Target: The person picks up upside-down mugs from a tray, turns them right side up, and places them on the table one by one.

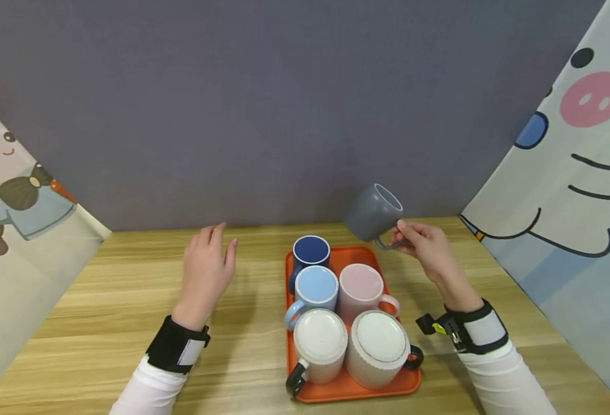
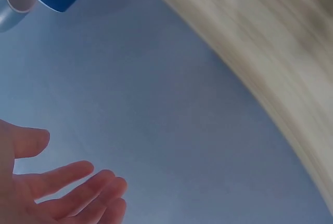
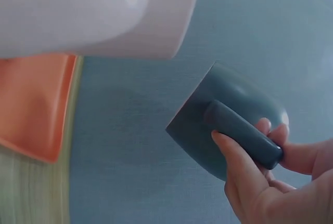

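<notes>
Five mugs (image 1: 317, 285) near grey mug (image 1: 371, 213)

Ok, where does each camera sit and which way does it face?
Head: on the head, facing forward and down at the orange tray; left hand, right hand, white sleeves show.
Left wrist: on that wrist, facing the gray wall; left hand shows.
Right wrist: on that wrist, facing the gray mug; right hand shows.
Head and right wrist share that mug.

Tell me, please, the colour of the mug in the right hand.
The held mug is slate grey, best seen in the head view.
</notes>
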`<state>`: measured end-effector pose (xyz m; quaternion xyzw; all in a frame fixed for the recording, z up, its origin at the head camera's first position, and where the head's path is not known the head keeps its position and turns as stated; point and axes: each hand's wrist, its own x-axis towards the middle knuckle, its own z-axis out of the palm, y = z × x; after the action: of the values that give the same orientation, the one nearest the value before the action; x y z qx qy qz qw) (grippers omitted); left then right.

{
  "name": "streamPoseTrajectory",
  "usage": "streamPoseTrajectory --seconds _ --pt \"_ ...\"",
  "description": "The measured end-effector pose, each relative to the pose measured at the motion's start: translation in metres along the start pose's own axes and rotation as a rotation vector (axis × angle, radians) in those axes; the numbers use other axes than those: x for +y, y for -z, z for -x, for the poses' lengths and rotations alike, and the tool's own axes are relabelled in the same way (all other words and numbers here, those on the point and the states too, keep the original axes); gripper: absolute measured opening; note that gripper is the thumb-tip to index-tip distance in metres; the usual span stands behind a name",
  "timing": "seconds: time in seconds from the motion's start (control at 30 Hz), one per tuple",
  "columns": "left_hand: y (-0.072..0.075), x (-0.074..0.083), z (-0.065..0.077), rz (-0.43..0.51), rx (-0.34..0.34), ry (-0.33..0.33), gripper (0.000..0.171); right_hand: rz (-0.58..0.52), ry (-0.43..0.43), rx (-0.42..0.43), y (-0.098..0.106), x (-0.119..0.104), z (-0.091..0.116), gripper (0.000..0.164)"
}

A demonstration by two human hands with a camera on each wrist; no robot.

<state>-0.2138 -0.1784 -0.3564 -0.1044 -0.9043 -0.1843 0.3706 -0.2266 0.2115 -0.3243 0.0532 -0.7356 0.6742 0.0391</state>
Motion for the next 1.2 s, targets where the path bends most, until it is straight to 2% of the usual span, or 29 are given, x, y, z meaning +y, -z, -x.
streamPoseTrajectory --seconds 0.47,0.93,1.2 --pt "-0.007 0.029 -0.017 0.091 0.006 -0.003 0.038 -0.275 -0.045 -0.054 -0.005 -0.01 -0.003 0.02" --pt "-0.016 0.058 -0.03 0.161 0.049 -0.009 0.032 -0.322 -0.065 -0.074 -0.014 -0.016 -0.005 0.021" --pt "-0.018 0.077 -0.038 0.228 0.091 -0.027 0.028 -0.396 -0.077 -0.099 -0.019 -0.021 -0.006 0.02"
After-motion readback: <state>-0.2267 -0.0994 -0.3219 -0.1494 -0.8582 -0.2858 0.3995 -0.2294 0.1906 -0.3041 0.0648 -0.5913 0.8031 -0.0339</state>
